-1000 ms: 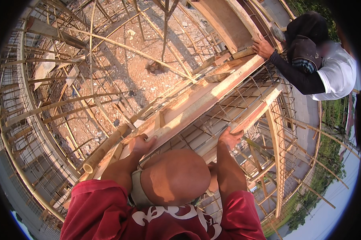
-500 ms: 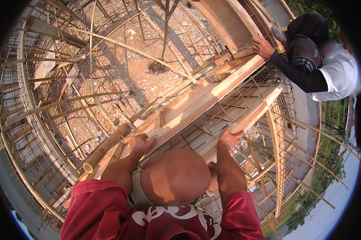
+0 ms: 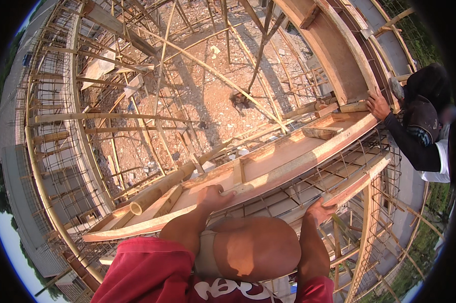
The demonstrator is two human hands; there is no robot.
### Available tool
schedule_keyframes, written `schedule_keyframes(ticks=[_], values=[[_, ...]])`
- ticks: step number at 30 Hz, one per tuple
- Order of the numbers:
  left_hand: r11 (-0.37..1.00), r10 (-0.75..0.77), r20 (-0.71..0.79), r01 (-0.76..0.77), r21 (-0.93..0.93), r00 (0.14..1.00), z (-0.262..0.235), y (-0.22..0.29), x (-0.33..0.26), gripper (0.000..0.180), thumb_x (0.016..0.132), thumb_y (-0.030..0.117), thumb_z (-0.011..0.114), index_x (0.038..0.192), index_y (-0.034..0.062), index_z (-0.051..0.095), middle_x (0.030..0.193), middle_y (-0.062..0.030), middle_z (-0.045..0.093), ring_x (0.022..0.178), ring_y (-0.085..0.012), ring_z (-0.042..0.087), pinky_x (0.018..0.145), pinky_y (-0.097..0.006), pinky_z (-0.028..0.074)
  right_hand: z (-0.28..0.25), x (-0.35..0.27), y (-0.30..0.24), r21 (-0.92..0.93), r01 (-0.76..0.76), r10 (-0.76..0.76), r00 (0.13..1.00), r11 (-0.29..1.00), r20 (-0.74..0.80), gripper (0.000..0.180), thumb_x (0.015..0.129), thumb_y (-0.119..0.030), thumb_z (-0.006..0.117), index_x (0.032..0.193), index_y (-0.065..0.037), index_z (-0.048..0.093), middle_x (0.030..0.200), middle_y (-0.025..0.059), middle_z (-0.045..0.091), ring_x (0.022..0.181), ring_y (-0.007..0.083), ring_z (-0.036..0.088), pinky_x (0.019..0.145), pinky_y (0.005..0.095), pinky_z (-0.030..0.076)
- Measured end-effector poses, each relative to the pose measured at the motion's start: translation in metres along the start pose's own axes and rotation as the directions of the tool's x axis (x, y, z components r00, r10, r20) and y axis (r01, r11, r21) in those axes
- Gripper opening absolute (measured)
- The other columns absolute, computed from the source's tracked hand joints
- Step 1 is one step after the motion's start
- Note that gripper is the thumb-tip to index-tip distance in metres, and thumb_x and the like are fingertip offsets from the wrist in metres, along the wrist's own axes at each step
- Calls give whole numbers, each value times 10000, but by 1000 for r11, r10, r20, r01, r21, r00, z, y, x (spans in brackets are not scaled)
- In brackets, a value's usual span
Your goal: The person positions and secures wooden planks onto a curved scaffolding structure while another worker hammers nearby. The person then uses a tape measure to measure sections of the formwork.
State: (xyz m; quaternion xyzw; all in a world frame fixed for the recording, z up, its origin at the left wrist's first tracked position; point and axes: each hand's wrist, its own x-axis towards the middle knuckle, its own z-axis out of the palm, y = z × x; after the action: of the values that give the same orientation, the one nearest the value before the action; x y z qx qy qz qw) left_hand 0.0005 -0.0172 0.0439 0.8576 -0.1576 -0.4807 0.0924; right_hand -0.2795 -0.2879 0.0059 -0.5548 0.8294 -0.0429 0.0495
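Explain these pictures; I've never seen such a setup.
No machine here: a person in a red shirt works bare-handed. Every picture comes from one wide fisheye camera on their head, looking down, so straight edges bend. The left hand rests on the near edge of a long wooden trough; the right hand touches a lower board; steel-bar mesh lies between. How firmly they grip is unclear. Beyond the trough is a bamboo pole. A co-worker's hand shows at right.

Single head view, fisheye, dark round rim. Worn on the person's head, looks steeply down over the red shirt [image 3: 147, 272] onto the long timber board [image 3: 288, 169]. Camera above board's near side, fairly close; rubble ground [image 3: 212, 116] well below, beyond board. Straight edges bend outward.
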Motion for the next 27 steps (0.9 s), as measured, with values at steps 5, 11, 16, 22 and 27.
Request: schedule_keyframes(ticks=[5,11,16,22,27], values=[[999,3,4,-3,37,1000,-2,1,0,673,801,691,659,1038,72,770,916,-180,750,906,-327,728,799,-442,556,1,3,1,-42,-53,56,996,998,69,873,928,-579,582,1589,-153,203,1439,278,459,1312,441,489,1017,550,496],[1000,-2,-1,2,16,1000,0,0,0,678,796,689,663,1050,69,771,907,-191,746,892,-332,727,784,-440,558,-20,-5,-22,-48,-190,195,974,981,115,848,926,-558,593,1579,-169,217,1454,271,443,1290,433,507,1006,562,489],[1000,25,-17,-24,10,1000,-3,3,-1,663,800,682,659,1004,61,769,899,-197,740,893,-337,721,792,-445,552,-19,-6,-24,-31,-188,190,979,982,81,856,901,-570,613,1572,-191,239,1443,270,454,1251,437,542,996,570,491],[1000,-4,19,4,9,1000,-3,1,0,665,795,687,658,972,55,763,916,-200,738,909,-341,714,794,-448,548,-15,-3,-21,-45,-189,191,980,981,59,853,897,-575,608,1570,-193,251,1424,272,475,1249,437,546,990,576,494],[998,49,-40,-48,29,998,7,-8,5,687,795,698,658,1007,54,770,850,-189,736,814,-332,717,718,-446,547,-17,-6,-21,-24,-150,151,987,988,51,861,906,-594,596,1577,-192,238,1425,285,470,1248,454,545,995,580,491]])
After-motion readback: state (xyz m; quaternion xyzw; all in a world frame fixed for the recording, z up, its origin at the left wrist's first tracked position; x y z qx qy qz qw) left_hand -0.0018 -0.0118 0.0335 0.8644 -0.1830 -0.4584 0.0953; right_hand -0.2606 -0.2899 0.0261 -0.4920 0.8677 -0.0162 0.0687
